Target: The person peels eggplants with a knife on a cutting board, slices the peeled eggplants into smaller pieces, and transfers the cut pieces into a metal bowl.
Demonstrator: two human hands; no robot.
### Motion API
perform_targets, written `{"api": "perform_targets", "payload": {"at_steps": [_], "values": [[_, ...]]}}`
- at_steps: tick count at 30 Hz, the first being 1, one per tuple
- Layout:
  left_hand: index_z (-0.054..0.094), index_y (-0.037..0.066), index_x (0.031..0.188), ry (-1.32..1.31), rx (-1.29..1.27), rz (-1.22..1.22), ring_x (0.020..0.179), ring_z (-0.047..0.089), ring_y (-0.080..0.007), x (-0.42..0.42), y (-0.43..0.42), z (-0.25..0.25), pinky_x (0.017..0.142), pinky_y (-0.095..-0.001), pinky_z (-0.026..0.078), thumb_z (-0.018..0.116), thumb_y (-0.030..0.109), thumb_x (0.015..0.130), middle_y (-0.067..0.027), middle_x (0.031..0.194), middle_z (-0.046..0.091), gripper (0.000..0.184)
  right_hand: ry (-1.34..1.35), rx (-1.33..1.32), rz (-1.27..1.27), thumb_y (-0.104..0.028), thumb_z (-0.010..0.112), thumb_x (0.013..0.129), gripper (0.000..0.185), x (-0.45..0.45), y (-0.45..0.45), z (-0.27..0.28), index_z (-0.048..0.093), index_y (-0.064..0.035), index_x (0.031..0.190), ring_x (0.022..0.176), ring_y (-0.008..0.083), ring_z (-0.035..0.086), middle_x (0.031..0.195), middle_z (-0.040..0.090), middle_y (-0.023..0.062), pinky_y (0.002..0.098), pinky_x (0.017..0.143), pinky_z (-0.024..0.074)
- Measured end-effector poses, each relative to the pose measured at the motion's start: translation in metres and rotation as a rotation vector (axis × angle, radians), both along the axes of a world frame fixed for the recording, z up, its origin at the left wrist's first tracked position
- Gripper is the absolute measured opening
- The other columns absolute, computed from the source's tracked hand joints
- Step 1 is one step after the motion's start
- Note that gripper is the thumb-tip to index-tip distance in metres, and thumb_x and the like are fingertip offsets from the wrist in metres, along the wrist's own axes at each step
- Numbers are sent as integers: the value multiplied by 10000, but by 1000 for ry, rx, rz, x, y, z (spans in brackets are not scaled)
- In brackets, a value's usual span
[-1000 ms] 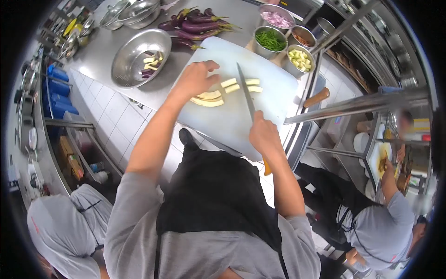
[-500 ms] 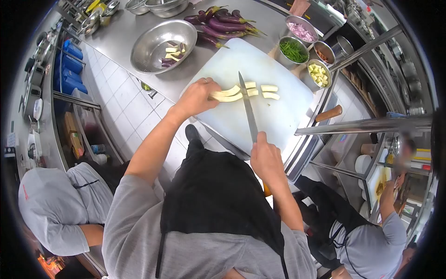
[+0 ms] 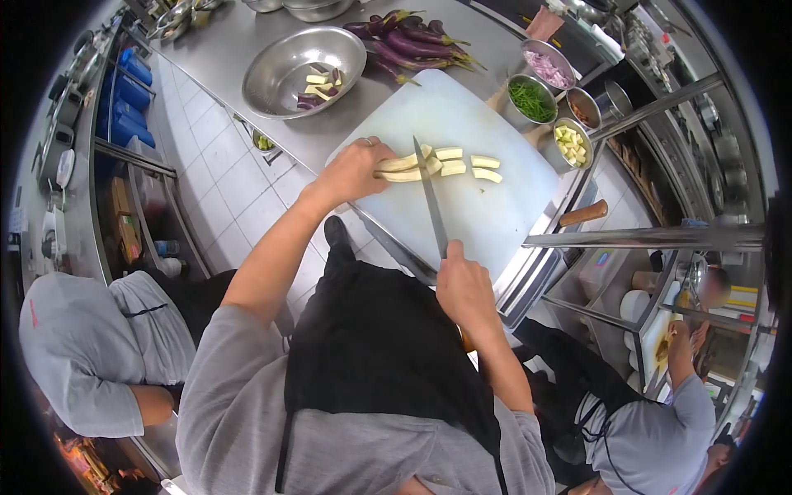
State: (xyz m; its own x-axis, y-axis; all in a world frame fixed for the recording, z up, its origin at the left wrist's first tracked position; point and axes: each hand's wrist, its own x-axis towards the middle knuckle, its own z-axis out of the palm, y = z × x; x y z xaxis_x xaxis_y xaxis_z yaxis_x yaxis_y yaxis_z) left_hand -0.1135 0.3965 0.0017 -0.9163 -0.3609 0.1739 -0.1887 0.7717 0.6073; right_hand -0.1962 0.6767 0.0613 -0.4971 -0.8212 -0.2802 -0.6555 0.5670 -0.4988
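My left hand is closed on the left ends of two long pale eggplant strips, which lie on the white cutting board. My right hand grips the handle of a long knife, its blade lying across the strips just right of my left hand. Several short cut pieces rest to the right of the blade. Beyond the board's left corner sits a steel bowl with purple and pale pieces in it. Whole purple eggplants lie behind the board.
Metal containers hold chopped onion, green slices and pale cubes at the right. A wooden handle and a metal rail are beside the board. One person is at lower left, another at lower right.
My left hand has closed on the strips. The knife was right of them with pieces under it; now its blade is farther left over the strips, and more cut pieces lie right of it.
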Motion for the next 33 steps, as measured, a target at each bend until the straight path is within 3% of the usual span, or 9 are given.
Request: {"api": "perform_targets", "payload": {"at_steps": [8, 11, 14, 33], "values": [[728, 9, 1056, 62, -18, 18, 901, 688, -362, 0, 7, -5, 842, -438, 560, 780, 57, 728, -171, 981, 701, 336, 17, 37, 55, -6, 508, 906, 258, 0, -5, -1, 476, 100, 1139, 733, 540, 671, 755, 672, 334, 613, 743, 534], [720, 9, 1049, 72, -36, 5, 869, 687, -360, -1, 7, -6, 823, -437, 564, 774, 57, 736, -170, 963, 695, 321, 10, 66, 36, -65, 512, 979, 142, 1, -6, -1, 464, 53, 1042, 762, 548, 660, 753, 664, 332, 631, 755, 509], [716, 9, 1045, 59, -40, 0, 854, 686, -363, 0, 8, -3, 813, -440, 565, 769, 52, 733, -172, 949, 689, 319, 72, 58, 88, -5, 507, 906, 268, 0, -5, -4, 471, 97, 1152, 713, 519, 681, 738, 671, 324, 592, 717, 550], [691, 21, 979, 30, -130, -73, 904, 679, -384, -12, 1, -3, 827, -479, 558, 723, 33, 690, -170, 891, 679, 291, 91, 153, 134, 17, 522, 882, 253, -9, -9, 14, 481, 96, 1120, 742, 522, 695, 751, 678, 325, 584, 728, 566]]}}
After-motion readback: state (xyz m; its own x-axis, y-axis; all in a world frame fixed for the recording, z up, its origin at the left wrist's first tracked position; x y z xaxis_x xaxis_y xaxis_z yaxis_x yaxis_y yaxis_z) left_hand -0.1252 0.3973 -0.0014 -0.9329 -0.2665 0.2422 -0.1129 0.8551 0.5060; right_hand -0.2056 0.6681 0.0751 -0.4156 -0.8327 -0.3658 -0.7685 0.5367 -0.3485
